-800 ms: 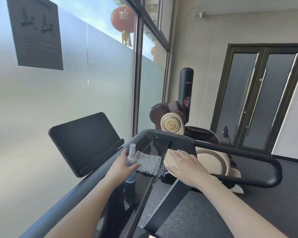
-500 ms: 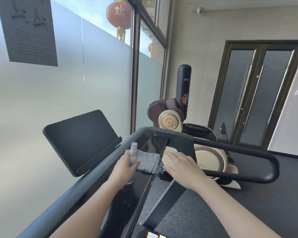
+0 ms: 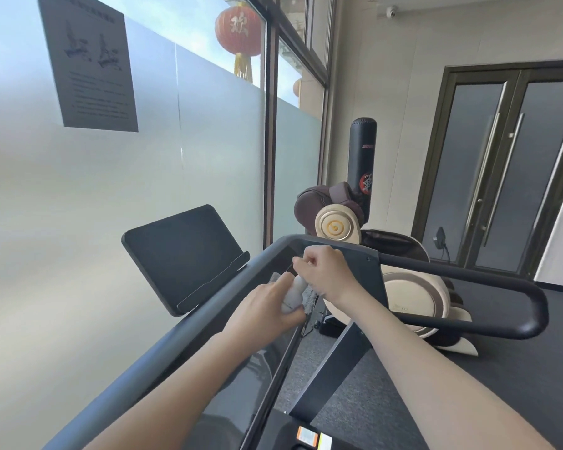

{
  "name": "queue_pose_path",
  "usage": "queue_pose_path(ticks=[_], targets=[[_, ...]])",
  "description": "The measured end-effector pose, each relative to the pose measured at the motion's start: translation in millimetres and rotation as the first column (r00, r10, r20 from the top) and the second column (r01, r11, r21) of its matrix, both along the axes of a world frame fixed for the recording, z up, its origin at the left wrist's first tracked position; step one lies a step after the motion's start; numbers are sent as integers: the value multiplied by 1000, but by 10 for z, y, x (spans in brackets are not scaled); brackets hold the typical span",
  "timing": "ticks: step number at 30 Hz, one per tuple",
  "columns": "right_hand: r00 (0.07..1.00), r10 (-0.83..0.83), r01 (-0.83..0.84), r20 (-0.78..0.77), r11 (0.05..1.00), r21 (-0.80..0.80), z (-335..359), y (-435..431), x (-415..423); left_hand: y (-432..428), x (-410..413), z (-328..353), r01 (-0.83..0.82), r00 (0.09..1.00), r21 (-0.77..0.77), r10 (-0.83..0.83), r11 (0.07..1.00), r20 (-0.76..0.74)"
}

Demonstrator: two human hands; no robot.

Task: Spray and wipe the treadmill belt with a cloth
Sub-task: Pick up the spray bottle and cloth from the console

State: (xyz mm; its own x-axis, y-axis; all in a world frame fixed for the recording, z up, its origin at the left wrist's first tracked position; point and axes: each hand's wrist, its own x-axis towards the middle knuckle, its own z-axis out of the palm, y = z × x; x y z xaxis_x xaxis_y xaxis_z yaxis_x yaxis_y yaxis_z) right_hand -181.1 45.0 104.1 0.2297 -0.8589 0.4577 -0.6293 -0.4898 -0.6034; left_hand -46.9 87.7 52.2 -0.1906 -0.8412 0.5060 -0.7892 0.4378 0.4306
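- The spray bottle (image 3: pixel 292 295) is just above the treadmill console (image 3: pixel 368 280), tilted a bit. The left hand (image 3: pixel 267 308) is wrapped around its body.
- The right hand (image 3: pixel 327 274) sits right on the bottle's top end with its fingers curled in tight, pinching there. The cap itself is hidden, so I can't make it out.
- The grey cloth (image 3: pixel 308 298) lies on the console behind the bottle, mostly covered by both hands.
- A black tablet stand (image 3: pixel 182 254) is off to the left, and the handrail (image 3: pixel 468 326) loops out to the right.
- Further back there's a massage chair (image 3: pixel 338 227), a punching bag (image 3: pixel 363 157) and a red lantern (image 3: pixel 238 27) outside the window.
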Motion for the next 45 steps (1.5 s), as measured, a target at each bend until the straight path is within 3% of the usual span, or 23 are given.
queue_pose_path(ticks=[4,10,14,16,19,33,45], targets=[[998,11,-12,59,999,29,68,-9,-52,81,-60,101,37,989,114,-20,993,-146],[993,38,-44,112,998,48,146,-18,-117,72,-166,249,82,974,148,-48,986,-221],[914,-208,181,347,977,109,302,-139,-724,166,-6,59,86,963,143,-45,986,-266],[940,-300,297,161,954,45,377,-140,-1059,181,162,-13,5,930,146,49,989,-364],[972,-223,226,-77,974,29,286,-93,-951,177,281,17,-44,883,140,104,989,-458],[938,106,-87,-330,994,69,-640,-353,269,275,539,29,-184,843,22,169,983,-510],[922,128,-72,-365,984,164,-1180,-783,794,93,538,-49,-194,846,42,189,980,-498]])
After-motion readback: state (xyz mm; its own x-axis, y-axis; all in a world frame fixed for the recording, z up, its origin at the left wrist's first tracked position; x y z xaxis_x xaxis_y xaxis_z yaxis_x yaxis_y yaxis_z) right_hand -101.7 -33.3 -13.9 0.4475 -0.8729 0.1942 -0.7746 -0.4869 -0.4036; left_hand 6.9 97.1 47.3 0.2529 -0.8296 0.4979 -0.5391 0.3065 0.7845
